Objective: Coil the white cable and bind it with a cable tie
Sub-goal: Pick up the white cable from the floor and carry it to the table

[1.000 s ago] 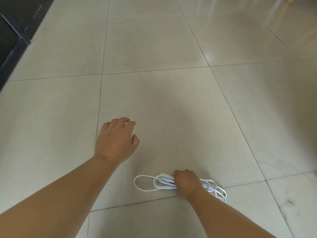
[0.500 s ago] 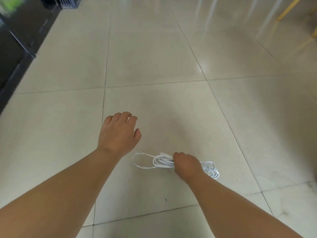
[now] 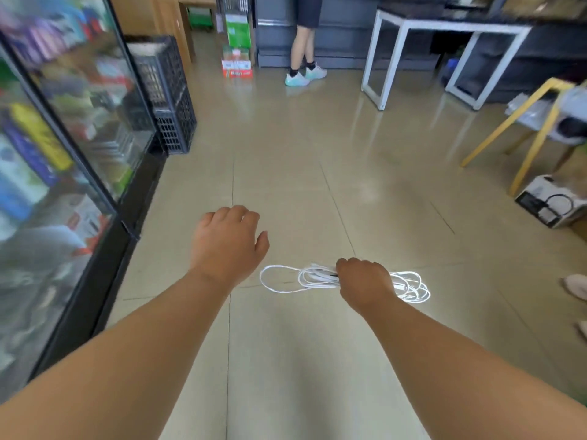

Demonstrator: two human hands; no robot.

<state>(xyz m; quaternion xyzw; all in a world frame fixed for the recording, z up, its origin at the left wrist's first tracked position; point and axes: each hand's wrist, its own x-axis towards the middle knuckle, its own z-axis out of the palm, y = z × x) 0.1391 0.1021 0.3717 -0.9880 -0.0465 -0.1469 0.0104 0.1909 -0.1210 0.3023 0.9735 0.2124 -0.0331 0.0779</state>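
My right hand grips the coiled cable at its middle; my left hand, at nine o'clock, hangs loosely curled, empty. Coiling looks done. Next, I need a tie; none shows.

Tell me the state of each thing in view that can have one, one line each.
white cable: bunched in loose loops, gripped at its middle
right hand: curled round the cable
left hand: holds nothing, fingers loosely curled
black crates: stacked beside the cabinet
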